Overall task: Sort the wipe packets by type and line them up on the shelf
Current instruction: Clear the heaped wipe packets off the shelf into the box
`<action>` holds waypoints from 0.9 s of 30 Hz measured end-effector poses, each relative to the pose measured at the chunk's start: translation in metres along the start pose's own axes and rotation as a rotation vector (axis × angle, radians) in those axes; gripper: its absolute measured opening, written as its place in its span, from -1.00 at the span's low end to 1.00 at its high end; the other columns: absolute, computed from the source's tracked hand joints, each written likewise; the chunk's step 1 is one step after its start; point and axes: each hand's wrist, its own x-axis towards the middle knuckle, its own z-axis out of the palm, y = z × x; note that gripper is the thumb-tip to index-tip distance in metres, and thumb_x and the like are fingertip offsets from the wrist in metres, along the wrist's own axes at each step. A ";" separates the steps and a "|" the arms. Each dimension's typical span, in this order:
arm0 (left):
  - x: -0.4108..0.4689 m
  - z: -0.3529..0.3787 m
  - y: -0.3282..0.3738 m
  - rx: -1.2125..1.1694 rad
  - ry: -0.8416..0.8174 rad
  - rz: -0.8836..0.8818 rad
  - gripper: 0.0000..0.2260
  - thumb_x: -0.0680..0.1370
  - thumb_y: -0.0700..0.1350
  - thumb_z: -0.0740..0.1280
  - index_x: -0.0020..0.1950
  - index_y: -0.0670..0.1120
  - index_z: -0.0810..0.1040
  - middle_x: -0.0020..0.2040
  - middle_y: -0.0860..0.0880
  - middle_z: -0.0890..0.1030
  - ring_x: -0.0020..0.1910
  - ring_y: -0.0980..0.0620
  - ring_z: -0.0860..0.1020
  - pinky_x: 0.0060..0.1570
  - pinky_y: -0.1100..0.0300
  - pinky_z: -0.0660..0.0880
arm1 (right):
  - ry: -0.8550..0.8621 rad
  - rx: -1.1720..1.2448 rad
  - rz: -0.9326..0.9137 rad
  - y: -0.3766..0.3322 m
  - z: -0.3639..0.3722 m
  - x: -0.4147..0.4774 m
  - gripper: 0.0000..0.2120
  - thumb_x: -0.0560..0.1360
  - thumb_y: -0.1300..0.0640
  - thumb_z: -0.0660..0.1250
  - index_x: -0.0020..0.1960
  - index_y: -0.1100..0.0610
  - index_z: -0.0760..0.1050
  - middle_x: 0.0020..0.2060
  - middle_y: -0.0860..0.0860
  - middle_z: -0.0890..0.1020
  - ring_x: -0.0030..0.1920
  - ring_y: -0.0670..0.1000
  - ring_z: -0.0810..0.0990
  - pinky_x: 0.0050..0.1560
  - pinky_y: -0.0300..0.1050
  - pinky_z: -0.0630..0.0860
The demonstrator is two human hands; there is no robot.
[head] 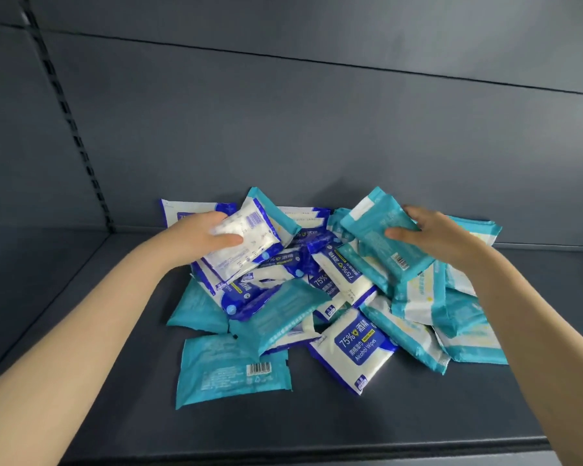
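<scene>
As left hand [199, 234] grips white packet [251, 227] | right hand [442, 237]: teal packet [379, 255] (tilted)

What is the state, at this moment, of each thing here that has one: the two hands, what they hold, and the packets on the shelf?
left hand: grips the white packet, thumb on top
white packet: held tilted over the pile, barcode side up
right hand: grips the teal packet
teal packet: held tilted, barcode side up
pile: both types mixed and overlapping, not yet lined up
shelf: holds the pile
</scene>
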 end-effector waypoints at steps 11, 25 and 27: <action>-0.006 0.005 0.022 0.039 0.039 -0.087 -0.43 0.45 0.06 0.50 0.39 0.14 0.34 0.16 0.11 0.51 0.10 0.05 0.54 0.11 0.09 0.50 | -0.280 -0.230 -0.184 0.010 -0.025 0.028 -0.67 0.47 -0.11 0.43 0.20 -0.08 0.53 0.15 -0.17 0.56 0.17 -0.12 0.52 0.25 -0.12 0.39; -0.033 0.009 0.023 -0.355 0.371 -0.186 -0.69 0.50 0.01 0.46 0.16 -0.04 0.50 0.00 0.02 0.62 -0.05 0.03 0.62 -0.13 0.11 0.53 | 0.004 -0.029 -0.243 -0.014 -0.021 0.015 -0.68 0.47 0.02 0.48 0.15 0.07 0.50 0.07 0.02 0.60 0.02 0.03 0.60 0.09 -0.04 0.52; -0.041 0.001 0.029 -0.526 0.446 -0.178 -0.70 0.52 0.00 0.44 0.18 -0.06 0.50 -0.01 0.02 0.63 -0.11 0.07 0.62 -0.25 0.18 0.48 | 0.044 0.303 -0.213 -0.028 -0.019 0.002 -0.72 0.50 0.08 0.45 0.17 0.08 0.49 0.04 0.00 0.67 -0.01 0.00 0.69 0.02 -0.03 0.63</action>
